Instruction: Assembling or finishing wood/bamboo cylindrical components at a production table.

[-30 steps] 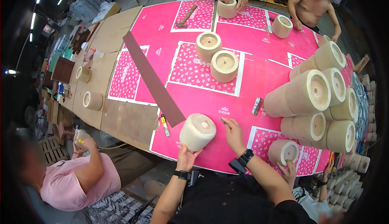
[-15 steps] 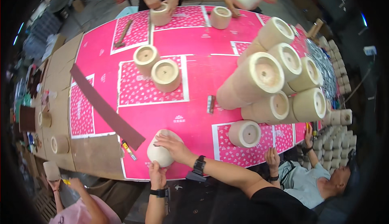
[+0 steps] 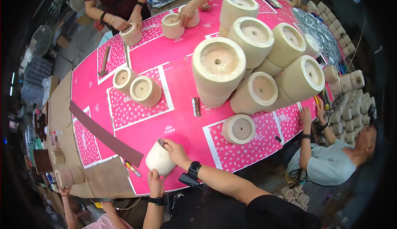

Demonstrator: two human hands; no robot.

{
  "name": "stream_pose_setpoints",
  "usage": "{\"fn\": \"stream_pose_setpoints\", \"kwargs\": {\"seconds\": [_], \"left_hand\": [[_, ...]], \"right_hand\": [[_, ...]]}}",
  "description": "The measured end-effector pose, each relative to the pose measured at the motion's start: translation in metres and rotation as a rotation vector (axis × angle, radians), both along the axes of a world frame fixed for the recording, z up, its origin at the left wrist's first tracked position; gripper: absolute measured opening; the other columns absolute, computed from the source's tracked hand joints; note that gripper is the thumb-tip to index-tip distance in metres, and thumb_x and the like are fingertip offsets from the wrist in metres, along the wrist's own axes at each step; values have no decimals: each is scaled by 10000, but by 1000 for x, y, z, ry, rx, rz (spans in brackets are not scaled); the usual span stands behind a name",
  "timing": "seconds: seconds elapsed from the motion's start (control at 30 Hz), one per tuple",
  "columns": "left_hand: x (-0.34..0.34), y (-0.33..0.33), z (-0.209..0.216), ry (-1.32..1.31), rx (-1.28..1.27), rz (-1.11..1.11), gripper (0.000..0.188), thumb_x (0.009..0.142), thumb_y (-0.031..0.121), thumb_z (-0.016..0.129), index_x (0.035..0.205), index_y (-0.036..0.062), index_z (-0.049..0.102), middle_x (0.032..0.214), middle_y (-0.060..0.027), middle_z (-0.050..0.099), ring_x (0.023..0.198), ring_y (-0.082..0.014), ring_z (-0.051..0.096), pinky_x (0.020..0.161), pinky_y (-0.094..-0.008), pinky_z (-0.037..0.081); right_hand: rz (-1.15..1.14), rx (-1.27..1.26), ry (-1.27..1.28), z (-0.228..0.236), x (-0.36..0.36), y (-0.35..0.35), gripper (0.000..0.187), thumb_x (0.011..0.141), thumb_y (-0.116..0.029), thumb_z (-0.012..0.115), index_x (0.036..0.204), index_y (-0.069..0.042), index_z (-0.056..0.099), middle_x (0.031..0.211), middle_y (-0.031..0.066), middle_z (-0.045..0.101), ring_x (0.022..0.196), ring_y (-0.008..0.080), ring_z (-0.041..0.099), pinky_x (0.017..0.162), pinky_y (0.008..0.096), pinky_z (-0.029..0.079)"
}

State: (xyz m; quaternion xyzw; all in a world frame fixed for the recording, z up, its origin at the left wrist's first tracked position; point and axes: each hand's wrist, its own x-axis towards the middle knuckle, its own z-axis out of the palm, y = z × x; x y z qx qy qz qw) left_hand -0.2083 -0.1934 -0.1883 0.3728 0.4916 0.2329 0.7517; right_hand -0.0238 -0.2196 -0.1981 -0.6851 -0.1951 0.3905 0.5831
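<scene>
A pale wooden cylinder (image 3: 159, 159), rounded at its lower end, is tilted over the table's front edge. My left hand (image 3: 155, 182) grips it from below, fingers against its side. My right hand (image 3: 175, 152) is closed at its upper rim, pinching a small brown piece of sandpaper (image 3: 161, 142) there; the fingers partly hide it. A long brown strip (image 3: 105, 134), similar in colour, lies to the left of the cylinder. Beside the strip's near end is a small yellow and black tube (image 3: 132, 169).
Hollowed wooden cylinders (image 3: 219, 67) stand stacked on the right, with a single one (image 3: 239, 129) nearer me. Two more (image 3: 142, 90) stand mid-left near a hammer (image 3: 105, 61). A small box (image 3: 196, 107) lies centrally. Co-workers handle cylinders across the table and lower left; another sits right.
My right hand has gone from lying over the cylinder's surface to its rim, and the cylinder has been turned. Across the table, a co-worker's raised cylinder is now down on the tabletop. The view has shifted.
</scene>
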Motion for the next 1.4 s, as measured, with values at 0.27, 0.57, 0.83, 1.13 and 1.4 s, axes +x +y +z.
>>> {"fn": "stream_pose_setpoints", "kwargs": {"seconds": [0.27, 0.57, 0.83, 1.13, 1.4], "left_hand": [[12, -21, -1, 157, 191, 3, 184, 1009, 232, 550, 1044, 61, 492, 1089, -94, 595, 984, -197, 579, 844, -453, 517], [75, -62, 37, 736, 1351, -727, 284, 768, 72, 753, 952, 7, 547, 1339, -211, 552, 1152, -337, 556, 987, -441, 425], [88, -84, 45, 707, 1175, -531, 1076, 630, 159, 894, 1468, 20, 234, 1550, -278, 177, 1431, -440, 221, 1155, -483, 284], [86, -56, 25, 719, 1015, -650, 1183, 631, 255, 890, 1483, -63, 133, 1480, -311, 268, 1383, -455, 291, 1133, -479, 299], [87, -88, 13, 739, 1001, -378, 1129, 644, 238, 883, 1467, -54, 169, 1432, -297, 301, 1332, -464, 337, 1106, -477, 337]], "right_hand": [[-86, 44, 84, -28, 15, -29, 279, 974, -135, 526, 1222, -39, 609, 1041, 185, 695, 939, 289, 684, 826, 395, 523], [-163, -152, 553, -41, 42, -131, 259, 994, -107, 482, 1196, 5, 600, 1012, 150, 690, 879, 196, 676, 736, 333, 544], [142, -26, -336, 28, 77, -148, 253, 932, -133, 567, 1167, -59, 625, 1053, 150, 659, 918, 319, 671, 768, 411, 543], [660, -67, -1248, 42, 53, -101, 233, 748, -159, 650, 926, -10, 663, 1064, 166, 591, 985, 294, 648, 761, 391, 552], [762, -97, -861, 62, 53, -122, 142, 801, -126, 610, 823, -6, 683, 834, 191, 621, 726, 360, 678, 628, 438, 563]]}}
